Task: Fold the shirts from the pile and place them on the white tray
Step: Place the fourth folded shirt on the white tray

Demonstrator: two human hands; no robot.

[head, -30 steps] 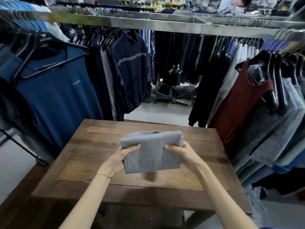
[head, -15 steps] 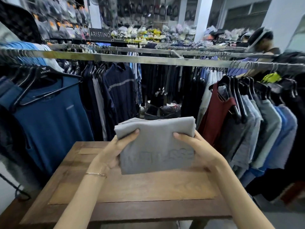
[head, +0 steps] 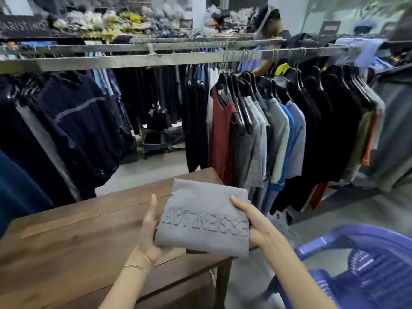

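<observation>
- Shirt first: the grey shirt (head: 200, 219) is folded into a neat square. It is up in the air over the right end of the wooden table (head: 78, 241), at about 6 o'clock in the view.
- The left hand (head: 151, 237) grasps the shirt's left edge. Its thumb lies along the edge and its fingers are hidden under the cloth.
- The right hand (head: 254, 226) pinches the right edge, thumb on top.
- No white tray can be seen, so I think the job now is carrying the shirt to it.
- To do that well, hold both hands level so the folds do not fall open.
- Lay the shirt down flat, then let go with both hands together.
- Mind the purple plastic chair (head: 367, 264) at 4 o'clock and the hanging clothes (head: 278, 134) at 2 o'clock. A loose corner could catch on them.
</observation>
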